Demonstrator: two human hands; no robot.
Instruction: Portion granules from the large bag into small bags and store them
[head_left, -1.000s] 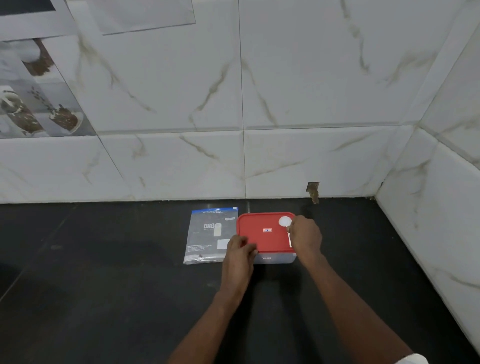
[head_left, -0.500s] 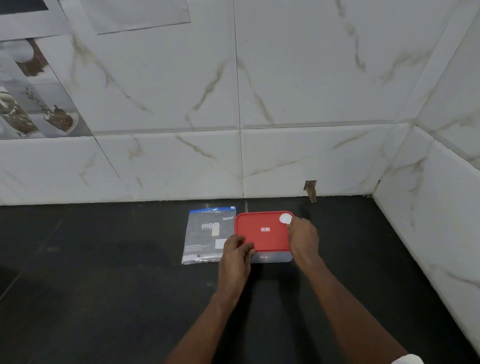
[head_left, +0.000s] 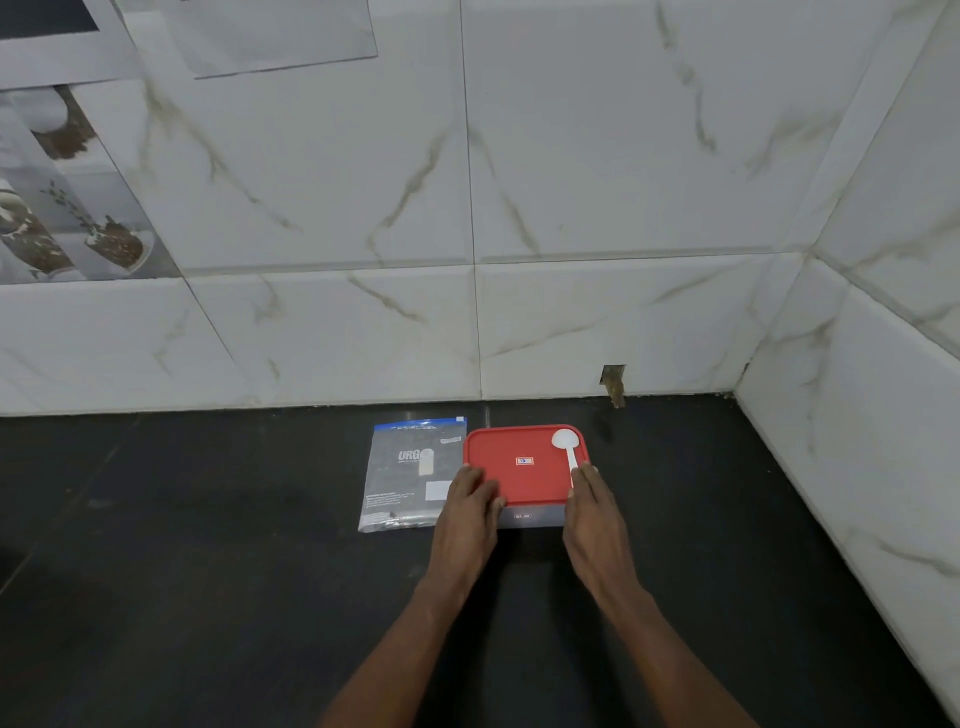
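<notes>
My right hand (head_left: 592, 512) has come back off the white spoon (head_left: 565, 444). A moment ago it covered the handle at the far right of the red lid (head_left: 524, 478); now the spoon lies free on the lid, bowl at the far right corner and handle pointing back toward me. My fingertips rest just at the handle's near end, against the lid's right edge. The fingers are straight and together, holding nothing.

My left hand (head_left: 467, 501) has flattened too. Its fingers were curled at the near left corner and now lie spread over that corner, resting on the lid without gripping it.

The lid is still seated on the clear container (head_left: 530, 517), which has not shifted on the black counter (head_left: 208, 571). The zip-top bag (head_left: 408, 478) with the blue strip lies flat just left of the container, its edge under or against my left hand; I cannot tell which. It looks sealed and untouched. I see a few dark specks near its lower edge, but I cannot tell whether those are the granules.

I judge the portioning has not begun. My hands now bracket the container's near corners, as if to slide it closer or pry the lid up. The loose spoon would slide off if the lid tilts, so it should come off first.
</notes>
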